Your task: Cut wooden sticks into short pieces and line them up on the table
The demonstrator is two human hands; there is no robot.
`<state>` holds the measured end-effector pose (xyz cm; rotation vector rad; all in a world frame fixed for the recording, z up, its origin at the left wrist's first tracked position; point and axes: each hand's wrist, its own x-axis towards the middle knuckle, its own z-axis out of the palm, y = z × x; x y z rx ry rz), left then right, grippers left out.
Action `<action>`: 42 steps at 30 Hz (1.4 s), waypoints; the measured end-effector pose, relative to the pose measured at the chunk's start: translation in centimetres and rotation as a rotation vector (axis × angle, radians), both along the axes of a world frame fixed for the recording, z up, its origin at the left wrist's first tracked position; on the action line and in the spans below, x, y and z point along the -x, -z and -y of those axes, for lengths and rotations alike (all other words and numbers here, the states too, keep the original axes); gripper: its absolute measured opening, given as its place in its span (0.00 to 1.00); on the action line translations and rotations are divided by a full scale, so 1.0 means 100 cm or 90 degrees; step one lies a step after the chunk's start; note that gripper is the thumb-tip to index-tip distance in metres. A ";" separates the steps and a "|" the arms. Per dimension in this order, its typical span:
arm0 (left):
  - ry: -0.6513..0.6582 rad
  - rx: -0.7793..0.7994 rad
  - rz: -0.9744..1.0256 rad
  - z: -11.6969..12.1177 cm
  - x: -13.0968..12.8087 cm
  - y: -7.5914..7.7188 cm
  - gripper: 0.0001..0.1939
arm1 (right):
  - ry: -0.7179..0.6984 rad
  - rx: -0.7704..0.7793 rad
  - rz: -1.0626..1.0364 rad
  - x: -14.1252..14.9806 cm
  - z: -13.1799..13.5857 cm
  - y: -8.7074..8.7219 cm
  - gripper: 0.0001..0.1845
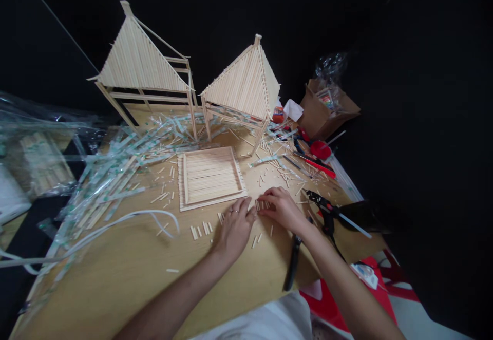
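My left hand [236, 224] lies low over the table with fingers stretched forward, its tips beside a row of short cut wooden sticks [262, 204]. Across from it, my right hand [284, 209] bends its thumb and fingers around those short sticks. Just beyond both hands is a square panel of wooden sticks [210, 173] with a raised stick border. More short sticks [200, 230] stand in a loose line left of my left hand, partly hidden by it. A black-handled tool [293, 263] lies under my right forearm.
Two stick-built house models with pitched roofs, one left [134, 57] and one right [242, 80], stand behind. A glue gun [325, 209] rests at right. Plastic wrappers [115, 170] and a white cable [115, 220] spread leftward. A cardboard box [314, 109] stands at back right.
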<state>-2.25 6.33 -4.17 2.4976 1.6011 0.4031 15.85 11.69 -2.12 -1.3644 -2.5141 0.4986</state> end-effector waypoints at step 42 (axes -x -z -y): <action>-0.012 -0.010 0.085 -0.007 0.012 -0.004 0.17 | -0.018 0.035 -0.012 0.000 -0.007 -0.002 0.21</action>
